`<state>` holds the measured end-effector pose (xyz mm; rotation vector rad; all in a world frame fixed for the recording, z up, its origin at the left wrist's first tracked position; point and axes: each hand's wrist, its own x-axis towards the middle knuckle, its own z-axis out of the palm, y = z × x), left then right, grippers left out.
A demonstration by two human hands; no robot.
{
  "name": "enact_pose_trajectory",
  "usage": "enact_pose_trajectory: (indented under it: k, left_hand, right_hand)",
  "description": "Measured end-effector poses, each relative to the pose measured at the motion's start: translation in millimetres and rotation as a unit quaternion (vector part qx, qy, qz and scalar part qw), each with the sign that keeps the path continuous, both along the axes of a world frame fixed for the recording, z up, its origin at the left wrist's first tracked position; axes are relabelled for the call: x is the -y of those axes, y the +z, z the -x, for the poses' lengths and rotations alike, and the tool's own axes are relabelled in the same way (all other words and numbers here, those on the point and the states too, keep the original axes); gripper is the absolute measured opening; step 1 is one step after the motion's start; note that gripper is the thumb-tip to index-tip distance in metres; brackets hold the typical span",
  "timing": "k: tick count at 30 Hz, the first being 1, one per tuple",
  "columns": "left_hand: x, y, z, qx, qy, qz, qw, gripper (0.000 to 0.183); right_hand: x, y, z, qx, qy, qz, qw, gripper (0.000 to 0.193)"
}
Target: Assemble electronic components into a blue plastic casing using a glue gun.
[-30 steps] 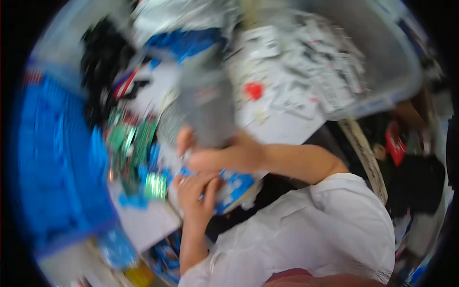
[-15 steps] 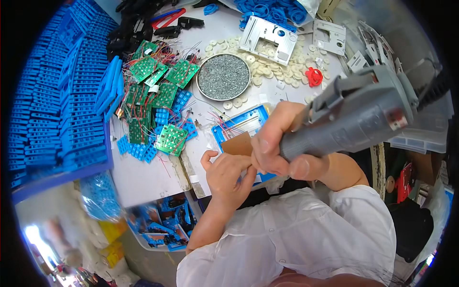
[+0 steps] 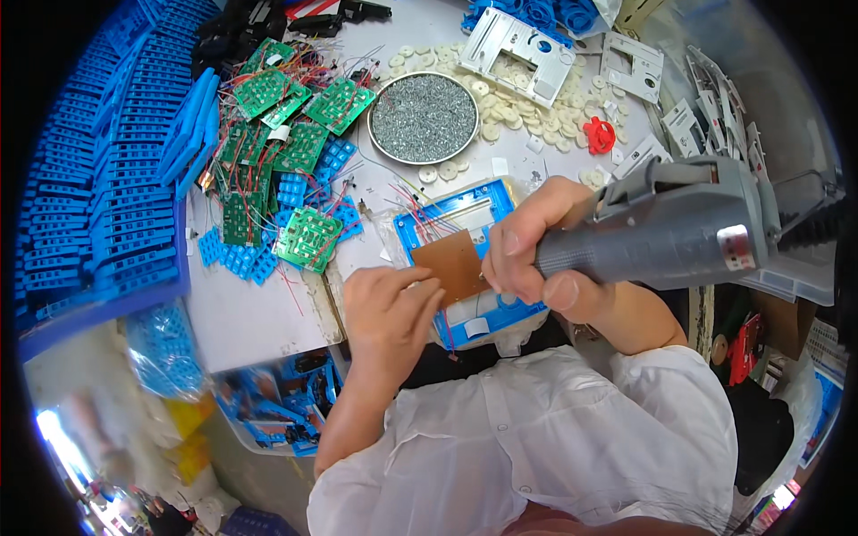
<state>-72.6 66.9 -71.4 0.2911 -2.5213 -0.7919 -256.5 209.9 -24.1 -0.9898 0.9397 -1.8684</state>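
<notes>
In my right hand (image 3: 545, 255) is a thick grey electric screwdriver (image 3: 661, 237), my fingers wrapped round its narrow front end. Its tip is hidden behind my fingers, over the right side of a brown circuit board (image 3: 449, 261). The board lies plain side up in an open blue plastic case (image 3: 518, 313), and thin wires come out around it. My left hand (image 3: 384, 308) is at the board's left edge, its fingers bent and close together. Whatever those fingers hold, if anything, is hidden.
Beyond the case stands a round dish of small metal screws (image 3: 424, 118). Cream plastic discs (image 3: 505, 112) and a white panel (image 3: 517, 58) lie behind it. Wired green circuit boards (image 3: 304, 147) are heaped at left, beside stacked blue plastic parts (image 3: 134, 170). A red part (image 3: 599, 137) lies right.
My left hand has moved left, away from my right fingers, uncovering more of the brown board. The screwdriver is slightly lower and farther right. The whole view has shifted a little.
</notes>
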Motion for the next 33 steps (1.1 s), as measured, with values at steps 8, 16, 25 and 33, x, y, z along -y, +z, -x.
enact_pose_trajectory:
  k: [8, 16, 25, 33]
  left_hand:
    - [10.7, -10.4, 14.3, 0.055, -0.087, 0.076, 0.992, 0.015]
    - [8.7, -16.0, 12.4, 0.051, -0.063, 0.066, 0.995, 0.012]
    - [7.8, -22.1, 6.9, 0.034, -0.045, 0.064, 0.996, 0.009]
    - [2.6, -21.3, 5.7, -0.001, -0.043, 0.027, 0.999, 0.010]
  right_hand:
    - [5.9, -23.1, -15.6, -0.065, 0.073, 0.016, 0.995, 0.035]
    - [7.3, -24.5, -21.9, -0.122, 0.080, -0.023, 0.989, 0.031]
    - [27.1, -29.2, -38.0, -0.246, 0.021, 0.054, 0.968, 0.021]
    - [26.8, -7.9, -17.9, -0.011, 0.095, 0.052, 0.994, 0.039]
